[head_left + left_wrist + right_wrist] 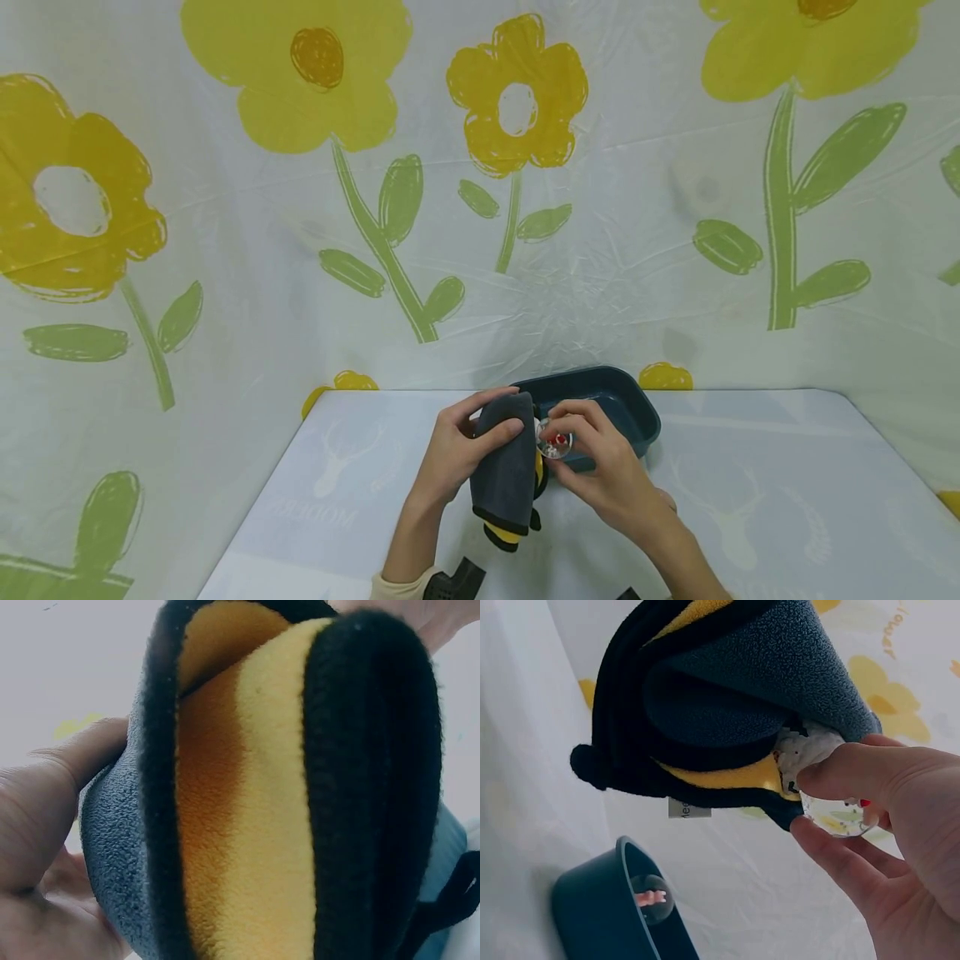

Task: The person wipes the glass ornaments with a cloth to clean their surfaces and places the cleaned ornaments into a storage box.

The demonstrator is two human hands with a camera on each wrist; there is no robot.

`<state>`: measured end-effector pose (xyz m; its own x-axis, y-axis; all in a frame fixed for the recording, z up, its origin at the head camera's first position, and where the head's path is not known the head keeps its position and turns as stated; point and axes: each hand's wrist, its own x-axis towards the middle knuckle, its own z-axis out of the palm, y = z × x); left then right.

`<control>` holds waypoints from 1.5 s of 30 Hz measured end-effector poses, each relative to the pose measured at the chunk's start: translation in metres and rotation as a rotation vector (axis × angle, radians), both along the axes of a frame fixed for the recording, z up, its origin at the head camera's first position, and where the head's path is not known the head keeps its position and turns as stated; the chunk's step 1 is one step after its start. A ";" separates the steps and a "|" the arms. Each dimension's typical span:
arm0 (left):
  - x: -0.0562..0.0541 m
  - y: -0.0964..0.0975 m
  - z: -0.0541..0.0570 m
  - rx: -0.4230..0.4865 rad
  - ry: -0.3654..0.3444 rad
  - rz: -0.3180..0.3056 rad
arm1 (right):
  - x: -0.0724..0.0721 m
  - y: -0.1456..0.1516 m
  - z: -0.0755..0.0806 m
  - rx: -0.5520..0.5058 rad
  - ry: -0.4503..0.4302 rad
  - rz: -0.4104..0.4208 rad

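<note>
My left hand [448, 454] grips a folded microfiber cloth [501, 467], dark grey outside, yellow inside and edged in black. Its thumb lies across the front of the cloth. Close beside it, my right hand [615, 471] pinches a small clear snow globe [556, 443] with bits of red and white in it. In the right wrist view the globe's rough white part [806, 754] touches the cloth's fold, partly hidden by the thumb. The left wrist view shows the cloth's yellow lining [255, 787] between its black edges.
Behind the hands a dark teal bin [647, 417] stands at the back of the white table [300, 500]. Inside it, the right wrist view shows another clear globe [654, 901] with a pinkish figure. A flower-printed sheet [615, 250] hangs beyond the table.
</note>
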<state>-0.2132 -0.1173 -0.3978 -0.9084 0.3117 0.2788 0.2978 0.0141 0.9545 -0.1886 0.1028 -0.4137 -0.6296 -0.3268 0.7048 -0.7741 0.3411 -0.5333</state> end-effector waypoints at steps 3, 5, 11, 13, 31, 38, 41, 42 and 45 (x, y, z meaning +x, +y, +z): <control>0.000 0.000 0.000 0.001 0.002 -0.001 | 0.000 0.000 0.000 0.001 0.007 -0.009; 0.000 0.000 0.000 0.004 0.002 -0.001 | 0.000 0.000 0.000 0.002 -0.002 -0.011; 0.000 0.000 0.000 -0.015 0.000 0.022 | -0.001 0.000 -0.001 0.019 -0.041 -0.056; 0.000 0.000 0.001 -0.016 -0.002 0.028 | -0.001 0.001 0.000 0.031 -0.056 -0.074; 0.003 0.007 0.000 -0.002 0.022 -0.054 | 0.000 0.004 0.000 -0.001 -0.290 -0.239; 0.004 0.008 0.001 -0.015 0.033 -0.056 | 0.000 0.004 0.000 -0.022 -0.324 -0.234; 0.003 0.008 0.001 -0.018 0.038 -0.056 | 0.000 0.005 0.000 -0.020 -0.336 -0.233; 0.003 0.008 0.001 -0.019 0.038 -0.054 | 0.000 0.005 0.000 -0.021 -0.340 -0.233; 0.003 0.008 0.000 -0.025 0.037 -0.049 | 0.000 0.005 -0.001 -0.017 -0.344 -0.232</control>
<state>-0.2102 -0.1090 -0.3980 -0.8810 0.3626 0.3038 0.3341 0.0225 0.9423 -0.1888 0.1079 -0.4142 -0.8848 -0.1386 0.4450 -0.4537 0.4744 -0.7544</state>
